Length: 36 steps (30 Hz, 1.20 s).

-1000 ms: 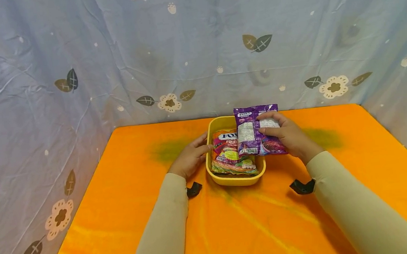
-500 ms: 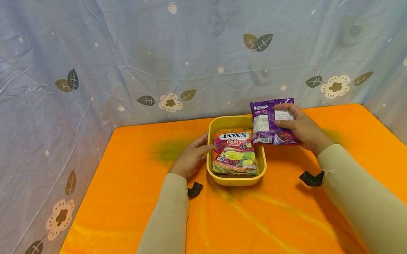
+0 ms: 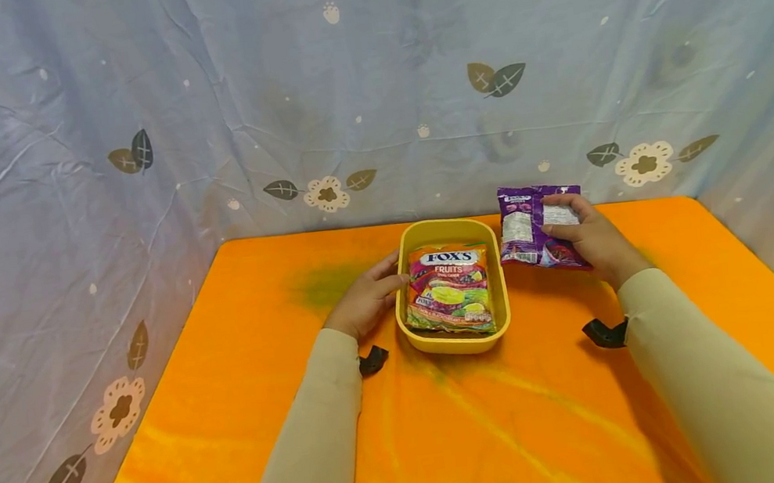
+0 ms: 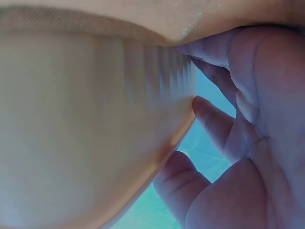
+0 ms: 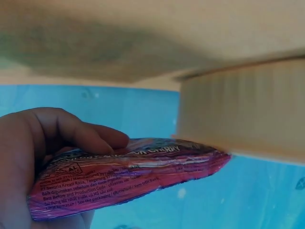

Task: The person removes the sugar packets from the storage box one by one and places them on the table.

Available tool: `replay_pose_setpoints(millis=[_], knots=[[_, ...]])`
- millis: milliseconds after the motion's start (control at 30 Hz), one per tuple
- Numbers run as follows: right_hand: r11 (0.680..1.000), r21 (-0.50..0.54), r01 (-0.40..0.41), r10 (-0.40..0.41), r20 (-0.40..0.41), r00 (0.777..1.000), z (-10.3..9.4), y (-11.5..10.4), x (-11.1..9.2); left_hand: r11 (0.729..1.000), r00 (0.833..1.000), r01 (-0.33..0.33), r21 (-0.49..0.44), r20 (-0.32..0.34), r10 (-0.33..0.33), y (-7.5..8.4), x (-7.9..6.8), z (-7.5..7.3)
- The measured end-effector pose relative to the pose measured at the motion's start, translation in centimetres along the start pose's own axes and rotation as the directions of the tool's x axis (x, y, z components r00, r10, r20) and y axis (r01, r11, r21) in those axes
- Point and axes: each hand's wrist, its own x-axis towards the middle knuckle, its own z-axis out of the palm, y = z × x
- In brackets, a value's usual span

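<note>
A yellow plastic container (image 3: 456,344) stands upright on the table with an orange fruit candy bag (image 3: 450,290) lying in it. My left hand (image 3: 367,299) rests against the container's left side, fingers along the outer wall and thumb at the rim. In the left wrist view, the ribbed wall of the container (image 4: 95,124) fills the left side, beside the hand (image 4: 267,124). My right hand (image 3: 595,241) holds a purple candy bag (image 3: 527,231) by its right side, raised just right of the container. Part of the purple bag (image 5: 124,176) is hidden by the fingers.
An orange cloth (image 3: 492,435) covers the table. Pale blue patterned curtains (image 3: 400,98) enclose the back and both sides. A black piece (image 3: 374,361) is attached at the left wrist, and a similar black piece (image 3: 606,333) at the right.
My right hand has moved right with the purple candy bag, from over the container to beside it. The orange bag is now fully uncovered. My left hand has stayed at the container.
</note>
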Motion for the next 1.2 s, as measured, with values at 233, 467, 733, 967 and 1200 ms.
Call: replay_pose_setpoints(millis=[233,467,733,967,1200], knots=[[0.961,-0.266,0.082,-0.071,0.050,0.996,-0.1,1.6,0.8,1.000,1.000,0.007,0.009,-0.003,-0.007,0.1,0.0,0.1],[0.929,-0.360,0.089,-0.075,0.052,0.996,0.1,2.9,1.5,0.998,1.000,0.004,0.056,-0.005,-0.004,0.3,-0.1,0.3],[0.897,-0.438,0.058,-0.041,0.049,0.998,0.5,2.5,1.8,0.998,1.000,0.008,0.056,-0.009,-0.008,0.3,-0.1,0.1],[0.824,-0.556,0.109,-0.098,0.050,0.994,0.2,2.6,2.0,1.000,1.000,0.002,0.019,0.004,-0.002,0.1,0.0,0.0],[0.800,-0.588,0.119,-0.118,0.040,0.992,0.0,2.6,1.9,1.000,1.000,-0.005,0.013,-0.001,0.005,0.1,0.0,0.1]])
